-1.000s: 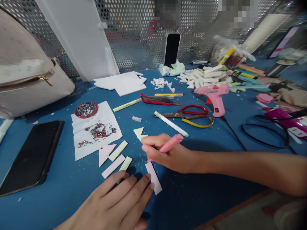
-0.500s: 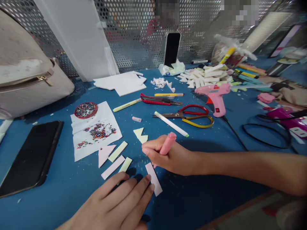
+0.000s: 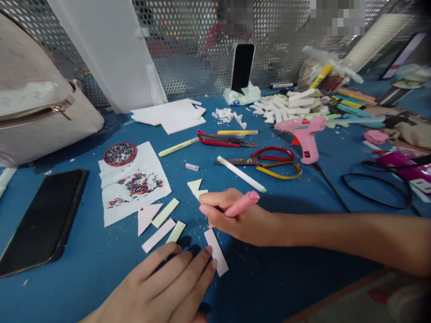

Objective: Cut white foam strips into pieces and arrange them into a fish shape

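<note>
A pink marker (image 3: 243,204) is gripped in my right hand (image 3: 247,224), tilted to the right, its lower end near the top of a pale pink strip (image 3: 216,253). My left hand (image 3: 168,282) lies with fingers stretched, two fingertips touching the strip's left edge. Left of that strip lie a pale pink triangle (image 3: 148,217), another pink strip (image 3: 159,235) and two pale green strips (image 3: 165,212), one partly beside my left fingers. A pale green notched piece (image 3: 195,187) sits just beyond my right fingers, which cover part of it.
Scissors (image 3: 274,163), a red cutter (image 3: 218,140), a white marker (image 3: 240,174) and a pink glue gun (image 3: 305,134) with a cord lie beyond. At left are a phone (image 3: 42,220), a bag (image 3: 40,121) and beads on paper (image 3: 112,215). White foam pieces (image 3: 289,105) are heaped behind.
The pink marker has tipped over further to the right, and its lower end has shifted upward from the strip's edge toward its top. My left hand has stayed put.
</note>
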Available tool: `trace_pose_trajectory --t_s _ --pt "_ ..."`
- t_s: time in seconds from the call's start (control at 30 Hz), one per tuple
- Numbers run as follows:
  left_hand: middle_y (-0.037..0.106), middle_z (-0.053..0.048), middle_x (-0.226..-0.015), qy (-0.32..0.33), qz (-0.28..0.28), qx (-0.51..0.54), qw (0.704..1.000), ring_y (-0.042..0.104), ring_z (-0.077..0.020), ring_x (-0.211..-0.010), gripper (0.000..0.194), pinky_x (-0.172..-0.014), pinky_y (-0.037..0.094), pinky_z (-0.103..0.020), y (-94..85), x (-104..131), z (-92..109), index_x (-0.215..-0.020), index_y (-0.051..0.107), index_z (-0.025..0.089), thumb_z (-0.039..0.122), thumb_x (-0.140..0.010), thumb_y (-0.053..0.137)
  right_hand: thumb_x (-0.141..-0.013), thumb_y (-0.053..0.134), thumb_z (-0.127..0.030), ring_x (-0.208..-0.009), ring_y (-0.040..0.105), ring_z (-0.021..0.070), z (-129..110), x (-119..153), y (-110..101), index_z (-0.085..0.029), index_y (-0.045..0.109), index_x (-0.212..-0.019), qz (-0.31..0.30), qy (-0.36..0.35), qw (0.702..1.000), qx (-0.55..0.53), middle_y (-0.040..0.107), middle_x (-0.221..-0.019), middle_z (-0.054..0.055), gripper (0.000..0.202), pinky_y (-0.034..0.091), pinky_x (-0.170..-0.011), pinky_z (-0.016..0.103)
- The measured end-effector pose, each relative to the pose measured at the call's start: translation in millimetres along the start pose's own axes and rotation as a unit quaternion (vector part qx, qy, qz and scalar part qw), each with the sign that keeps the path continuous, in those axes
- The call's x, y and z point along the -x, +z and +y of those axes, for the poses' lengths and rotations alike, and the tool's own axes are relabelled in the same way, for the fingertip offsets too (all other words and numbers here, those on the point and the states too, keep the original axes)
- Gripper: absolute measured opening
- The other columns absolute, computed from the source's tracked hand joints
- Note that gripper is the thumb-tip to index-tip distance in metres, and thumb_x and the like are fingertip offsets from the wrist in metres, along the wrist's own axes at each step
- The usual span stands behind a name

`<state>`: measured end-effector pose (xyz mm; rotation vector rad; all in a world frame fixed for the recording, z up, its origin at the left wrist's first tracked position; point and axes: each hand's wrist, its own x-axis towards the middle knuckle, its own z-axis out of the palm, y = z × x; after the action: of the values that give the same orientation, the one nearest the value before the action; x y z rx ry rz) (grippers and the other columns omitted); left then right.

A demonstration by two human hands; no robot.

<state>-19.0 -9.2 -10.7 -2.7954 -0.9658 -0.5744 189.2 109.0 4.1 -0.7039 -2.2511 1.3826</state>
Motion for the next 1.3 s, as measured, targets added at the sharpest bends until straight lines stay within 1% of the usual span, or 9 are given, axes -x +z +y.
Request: trace_pose_trajectory --t_s 0.1,0.23,0.33,0.43,0.57,0.73,0.9,1.17,1.3 --pt "0.069 0.005 -0.130 0.003 -0.003 0.005 1.000 0.060 -0.0119 -0.108 0.035 -0.122 0.021 -0.031 1.5 1.5 -0.4 -0.127 0.067 0.024 0.042 -0.106 0.045 -0.101 0.041 -0.027 -0.059 0.030 0.0092 1.2 -0.7 0.3 -0.020 0.026 -0.066 -0.011 0.007 1.000 -0.014 0.030 -0.063 -0.006 0.038 0.026 -0.057 0.027" --pt "0.069 0.005 -0.130 0.010 0.000 0.004 1.000 0.059 -0.0112 -0.109 0.035 -0.123 0.019 -0.030 2.4 6.4 0.4 -0.127 0.067 0.024 0.041 -0.105 0.047 -0.102 0.041 -0.031 -0.060 0.031 0.0093 0.0 0.2 0.2 -0.020 0.027 -0.067 0.005 -0.003 0.999 -0.040 0.030 -0.064 -0.006 0.039 0.028 -0.058 0.026" --pt "0.069 0.005 -0.130 0.006 -0.001 0.005 1.000 0.059 -0.0118 -0.110 0.035 -0.123 0.020 -0.030 1.9 7.5 1.9 -0.128 0.067 0.024 0.041 -0.105 0.047 -0.101 0.041 -0.028 -0.058 0.028 0.0089 -1.4 1.6 -0.6 -0.020 0.026 -0.066 -0.006 -0.014 1.000 -0.015 0.027 -0.062 -0.006 0.039 0.027 -0.056 0.026" --pt "0.069 0.005 -0.131 0.005 -0.005 0.004 1.000 0.059 -0.0119 -0.109 0.034 -0.123 0.020 -0.031 1.1 5.4 2.8 -0.127 0.067 0.024 0.040 -0.105 0.048 -0.100 0.040 -0.025 -0.057 0.026 0.0086 -1.4 2.2 -1.3 -0.020 0.025 -0.065 -0.019 -0.017 1.000 0.017 0.028 -0.061 -0.006 0.038 0.024 -0.054 0.026" --pt "0.069 0.005 -0.129 0.007 -0.001 0.001 1.000 0.059 -0.0114 -0.109 0.033 -0.122 0.020 -0.030 -0.5 2.2 1.6 -0.127 0.067 0.024 0.039 -0.105 0.047 -0.101 0.038 -0.027 -0.057 0.027 0.0088 -0.5 1.7 -1.0 -0.020 0.025 -0.066 -0.011 -0.013 1.000 0.002 0.028 -0.062 -0.006 0.038 0.025 -0.055 0.026" --pt "0.068 0.005 -0.130 0.008 -0.004 -0.002 1.000 0.060 -0.0113 -0.110 0.034 -0.121 0.024 -0.031 -0.9 3.4 0.6 -0.127 0.067 0.024 0.041 -0.105 0.046 -0.100 0.039 -0.026 -0.057 0.026 0.0093 -0.6 2.2 -0.7 -0.021 0.024 -0.066 -0.014 -0.007 1.000 0.023 0.027 -0.062 -0.006 0.038 0.024 -0.055 0.027" --pt "0.069 0.005 -0.130 0.006 0.003 0.004 1.000 0.060 -0.0113 -0.109 0.035 -0.121 0.022 -0.030 0.0 4.5 1.8 -0.127 0.067 0.024 0.041 -0.106 0.045 -0.100 0.039 -0.027 -0.057 0.026 0.0092 -0.4 2.0 -0.4 -0.020 0.024 -0.066 -0.013 -0.003 0.999 0.036 0.027 -0.062 -0.006 0.038 0.023 -0.056 0.027" --pt "0.068 0.005 -0.131 0.002 -0.007 0.001 1.000 0.060 -0.0122 -0.109 0.034 -0.118 0.027 -0.031 0.3 3.0 1.3 -0.128 0.066 0.023 0.040 -0.105 0.048 -0.101 0.038 -0.028 -0.058 0.026 0.0096 -0.5 1.8 0.7 -0.021 0.024 -0.066 -0.010 0.000 0.999 0.038 0.027 -0.062 -0.006 0.038 0.022 -0.056 0.028" --pt "0.069 0.005 -0.130 0.015 0.007 0.002 1.000 0.060 -0.0117 -0.108 0.036 -0.118 0.025 -0.030 0.0 1.5 0.4 -0.128 0.066 0.023 0.043 -0.105 0.047 -0.100 0.038 -0.027 -0.058 0.025 0.0094 -1.1 2.8 0.5 -0.020 0.024 -0.066 -0.014 -0.007 0.999 0.047 0.027 -0.062 -0.006 0.038 0.022 -0.056 0.028"
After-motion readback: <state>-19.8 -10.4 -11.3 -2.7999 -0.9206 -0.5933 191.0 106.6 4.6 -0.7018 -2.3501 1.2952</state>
